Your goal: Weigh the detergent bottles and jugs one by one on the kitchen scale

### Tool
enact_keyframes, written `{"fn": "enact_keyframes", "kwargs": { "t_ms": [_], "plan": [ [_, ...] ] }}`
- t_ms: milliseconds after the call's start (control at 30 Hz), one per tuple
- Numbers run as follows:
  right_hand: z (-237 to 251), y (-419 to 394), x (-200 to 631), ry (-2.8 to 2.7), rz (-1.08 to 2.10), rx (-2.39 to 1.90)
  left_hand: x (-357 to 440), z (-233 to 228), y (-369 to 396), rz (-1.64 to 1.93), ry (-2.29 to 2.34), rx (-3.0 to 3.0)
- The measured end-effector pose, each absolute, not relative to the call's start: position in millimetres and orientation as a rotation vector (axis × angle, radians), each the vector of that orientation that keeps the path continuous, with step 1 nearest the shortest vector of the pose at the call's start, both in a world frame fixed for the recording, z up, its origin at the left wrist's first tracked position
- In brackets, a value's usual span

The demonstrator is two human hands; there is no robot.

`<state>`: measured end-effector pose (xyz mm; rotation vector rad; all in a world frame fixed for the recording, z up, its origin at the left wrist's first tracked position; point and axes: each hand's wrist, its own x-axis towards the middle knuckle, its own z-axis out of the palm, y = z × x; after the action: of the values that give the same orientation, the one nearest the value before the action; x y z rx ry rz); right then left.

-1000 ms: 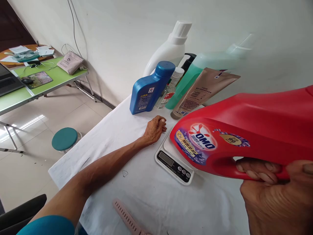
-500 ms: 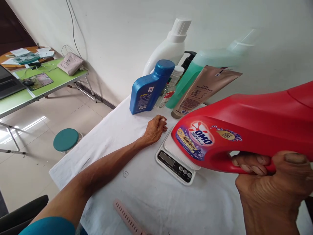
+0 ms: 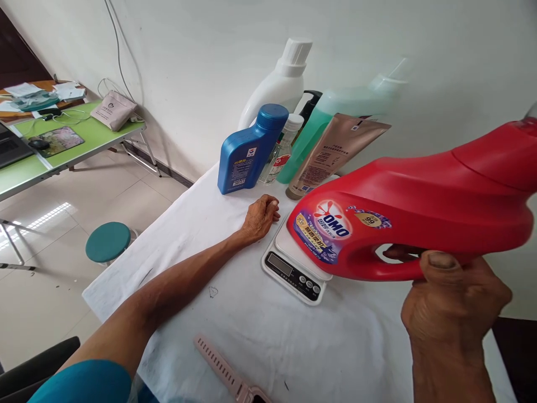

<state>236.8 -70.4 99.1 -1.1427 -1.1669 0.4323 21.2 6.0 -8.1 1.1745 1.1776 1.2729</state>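
Observation:
My right hand grips the handle of a big red OMO detergent jug. The jug is tilted, its base low over the platform of a white kitchen scale; whether they touch I cannot tell. My left hand rests on the white cloth just left of the scale, fingers curled loosely, holding nothing. Behind it stands a blue bottle.
At the wall stand a white jug, a green bottle, a brown tube and a small clear bottle. A pink watch strap lies near the table's front. A teal stool and green desk stand left.
The red jug has lowered and shifted left toward the scale, its cap end rising. My right hand moved with it. The left hand stayed put.

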Motion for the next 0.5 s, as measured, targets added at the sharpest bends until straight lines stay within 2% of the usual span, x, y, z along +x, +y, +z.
{"fn": "enact_keyframes", "kwargs": {
  "t_ms": [167,333,500],
  "plan": [
    [85,-79,245,-0.887,0.468,-1.206,20,-4,4,1.263,1.185,1.167],
    [43,-98,249,-0.525,0.557,-1.377,19,0,4,1.265,1.185,1.152],
    [6,-106,253,-0.587,0.504,-1.505,19,0,3,1.282,1.169,1.157]
  ]
}}
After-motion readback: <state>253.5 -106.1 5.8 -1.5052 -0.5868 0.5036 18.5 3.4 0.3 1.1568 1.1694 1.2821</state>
